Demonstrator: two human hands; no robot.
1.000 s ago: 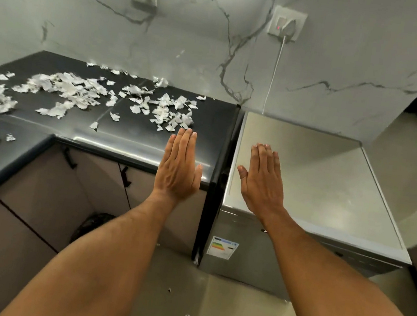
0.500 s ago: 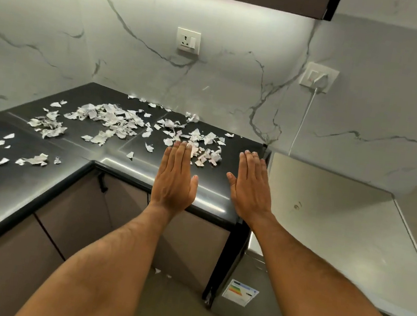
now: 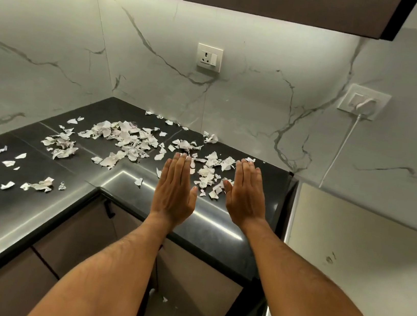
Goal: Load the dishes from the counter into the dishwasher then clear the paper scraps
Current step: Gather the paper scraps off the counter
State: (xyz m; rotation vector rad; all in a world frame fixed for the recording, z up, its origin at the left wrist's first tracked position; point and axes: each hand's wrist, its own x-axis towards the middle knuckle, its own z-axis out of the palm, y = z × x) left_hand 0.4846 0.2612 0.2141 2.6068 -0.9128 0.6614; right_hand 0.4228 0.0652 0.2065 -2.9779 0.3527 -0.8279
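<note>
I see two hands, left hand (image 3: 175,188) and right hand (image 3: 246,194), both flat, fingers straight, gripping nothing. Paper scraps (image 3: 124,140), too many to count, litter the black counter (image 3: 205,227). Two wall sockets (image 3: 209,57); dishwasher top (image 3: 362,259) at right.

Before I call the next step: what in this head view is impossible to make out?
- Dishwasher: front cut off by the bottom edge; door state unknown.
- Dishes: none in view.
- Paper scraps: print too small to read.
- Left hand and right hand: whether they touch the counter is unclear; palms are hidden.
</note>
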